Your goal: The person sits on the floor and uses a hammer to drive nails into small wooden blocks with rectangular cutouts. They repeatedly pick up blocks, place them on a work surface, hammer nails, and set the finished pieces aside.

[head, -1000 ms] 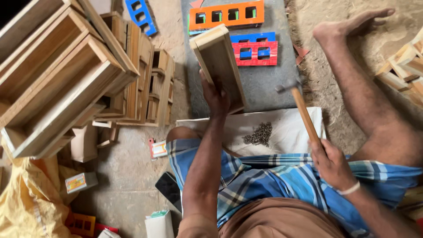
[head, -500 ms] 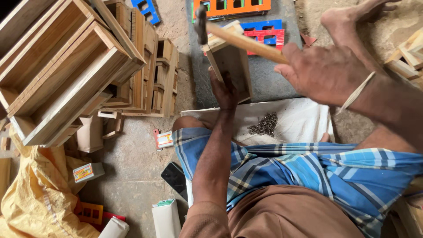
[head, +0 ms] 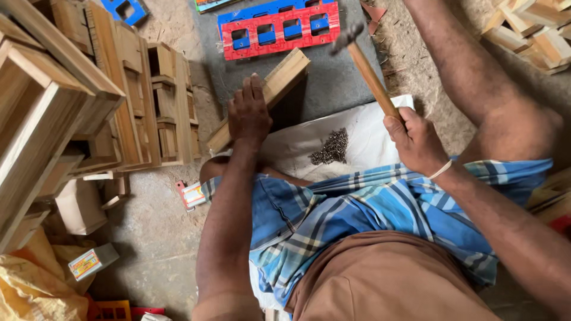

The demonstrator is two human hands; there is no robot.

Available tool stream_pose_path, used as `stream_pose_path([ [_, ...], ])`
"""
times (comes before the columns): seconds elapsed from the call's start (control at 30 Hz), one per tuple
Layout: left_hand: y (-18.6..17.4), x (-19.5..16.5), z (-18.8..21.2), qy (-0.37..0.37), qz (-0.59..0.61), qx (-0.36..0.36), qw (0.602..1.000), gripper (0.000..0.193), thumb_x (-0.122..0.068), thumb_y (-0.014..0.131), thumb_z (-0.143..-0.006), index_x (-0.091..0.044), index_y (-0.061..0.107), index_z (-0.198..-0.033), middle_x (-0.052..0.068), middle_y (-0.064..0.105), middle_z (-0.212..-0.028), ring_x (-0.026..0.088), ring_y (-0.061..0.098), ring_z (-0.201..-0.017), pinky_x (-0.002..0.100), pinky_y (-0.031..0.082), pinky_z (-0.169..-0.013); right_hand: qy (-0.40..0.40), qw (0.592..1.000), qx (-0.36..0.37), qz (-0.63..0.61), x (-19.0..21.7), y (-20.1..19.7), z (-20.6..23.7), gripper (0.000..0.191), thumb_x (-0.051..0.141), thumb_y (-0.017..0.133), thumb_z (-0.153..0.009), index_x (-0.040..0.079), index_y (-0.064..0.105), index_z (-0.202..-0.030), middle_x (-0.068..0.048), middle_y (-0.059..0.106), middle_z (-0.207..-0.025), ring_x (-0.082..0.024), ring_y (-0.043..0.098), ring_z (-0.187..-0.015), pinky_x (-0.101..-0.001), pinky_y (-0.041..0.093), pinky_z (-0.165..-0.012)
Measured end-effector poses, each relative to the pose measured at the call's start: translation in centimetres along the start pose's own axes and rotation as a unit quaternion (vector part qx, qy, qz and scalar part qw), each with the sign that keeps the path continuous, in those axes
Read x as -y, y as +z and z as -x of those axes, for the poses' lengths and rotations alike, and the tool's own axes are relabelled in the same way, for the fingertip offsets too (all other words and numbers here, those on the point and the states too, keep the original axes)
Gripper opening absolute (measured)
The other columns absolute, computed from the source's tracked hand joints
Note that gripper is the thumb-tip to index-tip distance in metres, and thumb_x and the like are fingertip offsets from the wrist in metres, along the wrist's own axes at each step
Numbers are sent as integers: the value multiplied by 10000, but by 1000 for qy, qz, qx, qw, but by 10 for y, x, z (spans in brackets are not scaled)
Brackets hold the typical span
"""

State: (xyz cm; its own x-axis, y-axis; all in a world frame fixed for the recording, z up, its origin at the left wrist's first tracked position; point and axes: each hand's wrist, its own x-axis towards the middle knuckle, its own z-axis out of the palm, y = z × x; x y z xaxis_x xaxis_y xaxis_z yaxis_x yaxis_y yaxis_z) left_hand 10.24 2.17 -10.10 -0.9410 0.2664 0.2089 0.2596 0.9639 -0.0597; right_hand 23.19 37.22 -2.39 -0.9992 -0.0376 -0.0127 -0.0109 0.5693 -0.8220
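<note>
A: Status?

B: Left hand (head: pixel 250 113) pressed flat on the wooden box (head: pixel 262 98), fingers spread over its top edge. Right hand (head: pixel 416 142) wrapped tight round the hammer (head: pixel 369 71) handle, head raised above my fingers, off to the box's right.

A: Risk?

B: My guess: a stray swing lands on my left fingertips, they sit right by the edge. The box could also tip under my palm.

A: Nails?

B: Pile of nails (head: pixel 330 147) on the white cloth (head: pixel 369 137), between both hands, just below my left fingers.
</note>
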Motion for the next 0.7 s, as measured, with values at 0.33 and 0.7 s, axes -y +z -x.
stream_pose_path([
  [0.33, 25, 2, 9, 29, -79, -61, 995, 551, -178, 570, -960, -23, 474, -1481, 96, 560, -1387, 240, 575, -1155, 409, 483, -985, 116, 971, 114, 173, -13, 49, -54, 305, 317, 498, -1109, 12, 492, -1107, -97, 598, -650, -298, 607, -531, -455, 462, -446],
  [0.7, 8, 11, -39, 75, 162, 56, 982, 265, -244, 725, -853, -154, 690, -1099, 77, 671, -1181, 331, 641, -1045, 508, 495, -827, 398, 894, 192, -77, -92, -32, 22, 394, 334, 510, -1116, -48, 605, -1110, -166, 596, -858, -276, 524, -610, -472, 488, -537],
])
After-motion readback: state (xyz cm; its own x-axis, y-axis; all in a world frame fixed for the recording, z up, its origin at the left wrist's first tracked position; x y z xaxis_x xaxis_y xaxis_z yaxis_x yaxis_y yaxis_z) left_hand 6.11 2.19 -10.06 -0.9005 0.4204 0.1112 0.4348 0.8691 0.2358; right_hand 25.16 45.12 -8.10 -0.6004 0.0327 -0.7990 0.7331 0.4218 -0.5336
